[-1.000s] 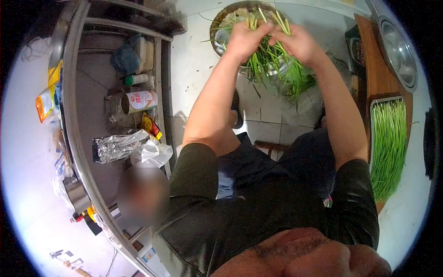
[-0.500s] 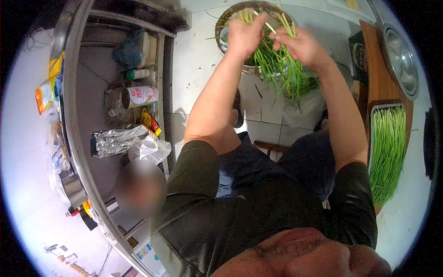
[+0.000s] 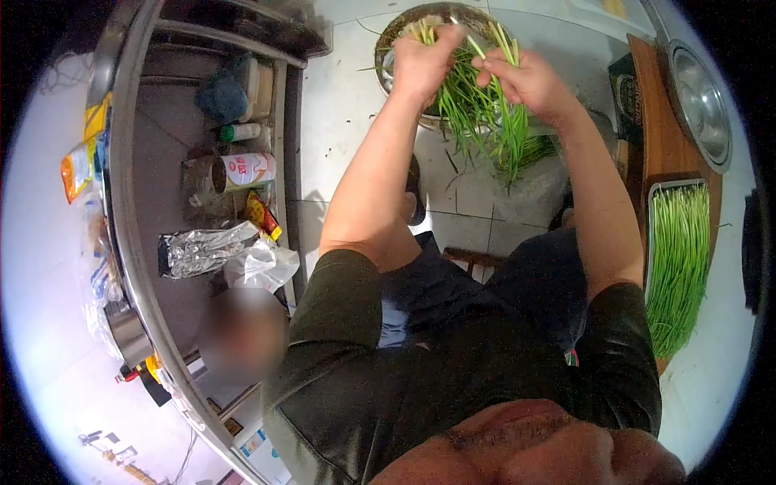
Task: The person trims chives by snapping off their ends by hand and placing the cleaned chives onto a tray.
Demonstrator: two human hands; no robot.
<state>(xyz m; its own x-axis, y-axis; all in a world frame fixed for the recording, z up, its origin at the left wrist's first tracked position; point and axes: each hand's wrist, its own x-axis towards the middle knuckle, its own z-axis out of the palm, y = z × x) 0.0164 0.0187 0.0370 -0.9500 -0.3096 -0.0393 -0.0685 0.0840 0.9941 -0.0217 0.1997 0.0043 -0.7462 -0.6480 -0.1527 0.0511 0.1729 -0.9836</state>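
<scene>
Fingertips now apart above the round brown-rimmed basin (image 3: pixel 396 28), slender green stalks (image 3: pixel 513 133) in both hands

Nearest, well on the near side of the basin, are the wearer's dark short-sleeved shirt (image 3: pixel 485 356) and, beyond it, dark trousers (image 3: pixel 533 267). Near and to the right of the basin, a rectangular metal-rimmed tray (image 3: pixel 679 183) lies full of long green stems (image 3: pixel 677 267), all lined up one way, as they were a second ago. Left of the basin, a grey-framed shelf (image 3: pixel 283 121) bears a crumpled silver foil bag (image 3: pixel 206 250) and a white-and-pink cylindrical tin (image 3: pixel 249 171).

Just on the basin's near side, a clear plastic bag (image 3: pixel 533 194) lies on the pale floor tiles (image 3: pixel 469 190).

At the basin itself, the left hand (image 3: pixel 422 66) is curled round a bunch, pale ends jutting above it. The right hand (image 3: pixel 529 81) grips more of the slender green stalks, thumb and fingertips pinched together, leafy ends hanging over the basin's near edge. A second ago the fingertips met; now a gap separates them, one pale stalk slanting across it. Whether its upper end touches the left thumb, I cannot tell. Against half a second ago, the hands' pose is nearly unchanged.
</scene>
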